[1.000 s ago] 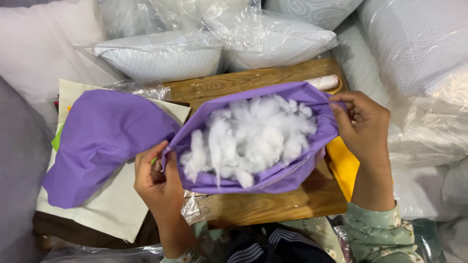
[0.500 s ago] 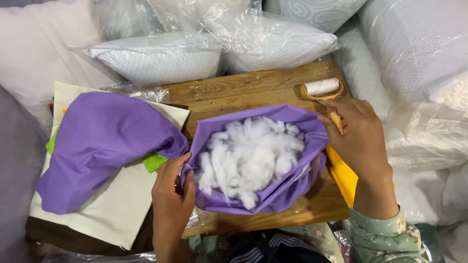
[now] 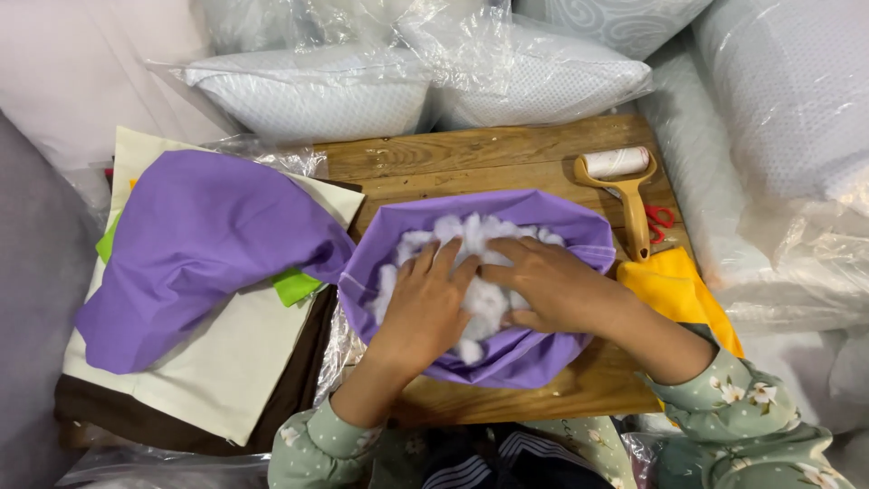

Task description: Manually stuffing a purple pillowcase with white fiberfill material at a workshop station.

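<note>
Left hand: my left hand (image 3: 424,299) lies flat with fingers spread on the white stuffing (image 3: 484,299), palm down — clamped on nothing.
Right hand: my right hand (image 3: 548,288) lies beside it, fingers extended over the same fluff, also gripping nothing.
Purple cover: the purple fabric cover (image 3: 507,358) sits on the wooden counter (image 3: 434,158), mouth open upward, stuffing inside it under both palms.
Risk, spill: neither hand holds the rim, so I judge a hard push could squeeze fluff out over the slack edge and onto the counter.
Risk, slide: the cover's lower part hangs near the counter's front edge — downward pressure there might tip it toward my lap.
Risk, lumps: pressing only in the middle may leave the filling packed unevenly.
Nearby: a lint roller (image 3: 620,177) and small red scissors (image 3: 661,217) lie just beside the cover; the yellow cloth (image 3: 674,290) touches its right side, so stray fluff could cling to it.
Left side: a second purple cloth (image 3: 199,244) rests on a cream fabric stack (image 3: 226,380), well apart from the hands.
</note>
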